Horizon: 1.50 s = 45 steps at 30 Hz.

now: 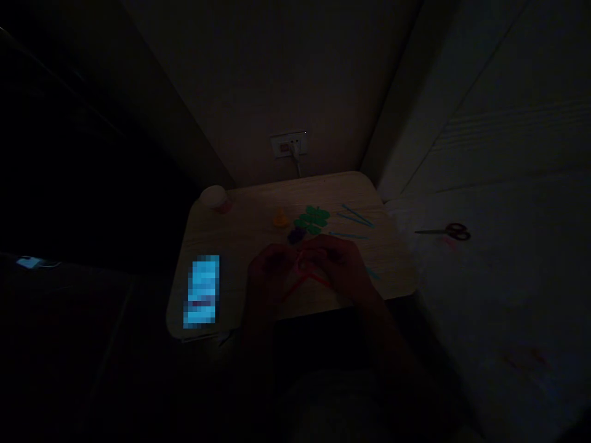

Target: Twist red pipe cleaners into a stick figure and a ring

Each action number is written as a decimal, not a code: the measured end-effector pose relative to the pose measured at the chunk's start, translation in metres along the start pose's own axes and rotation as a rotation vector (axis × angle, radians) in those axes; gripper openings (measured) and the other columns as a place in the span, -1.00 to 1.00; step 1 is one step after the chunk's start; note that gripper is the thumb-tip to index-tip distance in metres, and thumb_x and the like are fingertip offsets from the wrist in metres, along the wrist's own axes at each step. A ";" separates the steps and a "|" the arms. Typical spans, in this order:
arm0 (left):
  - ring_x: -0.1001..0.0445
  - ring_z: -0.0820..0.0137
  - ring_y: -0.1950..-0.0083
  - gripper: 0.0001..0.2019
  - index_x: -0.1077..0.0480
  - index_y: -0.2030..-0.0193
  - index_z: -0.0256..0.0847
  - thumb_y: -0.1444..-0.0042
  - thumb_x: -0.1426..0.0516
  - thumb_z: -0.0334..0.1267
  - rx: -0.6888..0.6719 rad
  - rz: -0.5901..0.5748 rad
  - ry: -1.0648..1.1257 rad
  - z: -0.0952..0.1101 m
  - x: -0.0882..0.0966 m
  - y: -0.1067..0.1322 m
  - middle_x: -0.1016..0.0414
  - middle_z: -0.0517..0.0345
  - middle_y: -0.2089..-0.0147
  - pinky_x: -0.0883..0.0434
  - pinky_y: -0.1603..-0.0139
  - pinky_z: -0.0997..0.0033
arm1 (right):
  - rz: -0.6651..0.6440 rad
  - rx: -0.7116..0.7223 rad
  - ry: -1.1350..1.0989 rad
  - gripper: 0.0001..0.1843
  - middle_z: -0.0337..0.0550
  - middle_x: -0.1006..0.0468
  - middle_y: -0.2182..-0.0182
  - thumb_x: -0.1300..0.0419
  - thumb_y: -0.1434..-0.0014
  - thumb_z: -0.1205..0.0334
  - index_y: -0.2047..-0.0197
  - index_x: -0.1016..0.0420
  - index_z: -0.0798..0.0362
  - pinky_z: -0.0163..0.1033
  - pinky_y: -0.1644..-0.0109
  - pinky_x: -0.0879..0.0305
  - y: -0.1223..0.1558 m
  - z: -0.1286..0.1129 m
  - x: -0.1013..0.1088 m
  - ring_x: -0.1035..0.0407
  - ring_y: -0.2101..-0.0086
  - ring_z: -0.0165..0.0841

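The scene is very dark. My left hand (269, 271) and my right hand (340, 266) meet over the near middle of a small wooden table (240, 227). Both have curled fingers closed on a thin red strand (302, 277), bent into a loop between them, with a tail running down to the left. Just beyond my hands lie green pieces (313, 218), a small dark purple piece (297, 234), an orange piece (280, 218) and several thin light-blue sticks (354, 215).
A lit phone screen (202, 291) lies on the table's near left corner. A pale rounded object (215, 198) sits at the far left corner. Scissors (446, 232) rest on the white surface to the right. A wall socket (289, 145) with a cable is behind the table.
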<state>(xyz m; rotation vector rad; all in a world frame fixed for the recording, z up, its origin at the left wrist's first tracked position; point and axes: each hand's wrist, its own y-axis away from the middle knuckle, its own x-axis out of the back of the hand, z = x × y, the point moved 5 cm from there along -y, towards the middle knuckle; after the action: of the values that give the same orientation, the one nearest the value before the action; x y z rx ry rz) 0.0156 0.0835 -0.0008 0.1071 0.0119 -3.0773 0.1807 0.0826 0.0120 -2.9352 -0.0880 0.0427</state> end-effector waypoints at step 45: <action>-0.62 0.25 0.29 -0.63 -0.66 0.39 -0.19 -0.13 -0.33 0.12 0.137 -0.185 0.048 -0.014 -0.002 0.001 -0.70 0.01 0.33 -0.56 0.18 0.28 | -0.037 0.102 0.086 -0.84 -0.17 -0.72 0.28 -0.26 -0.31 0.24 0.26 -0.70 -0.06 -0.19 0.15 -0.43 -0.001 -0.007 0.002 -0.57 0.25 -0.28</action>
<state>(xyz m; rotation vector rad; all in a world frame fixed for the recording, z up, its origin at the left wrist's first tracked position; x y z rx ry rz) 0.0186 0.0831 -0.0145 0.1975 -0.1981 -3.2574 0.1832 0.0820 0.0185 -2.8283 -0.1228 -0.0815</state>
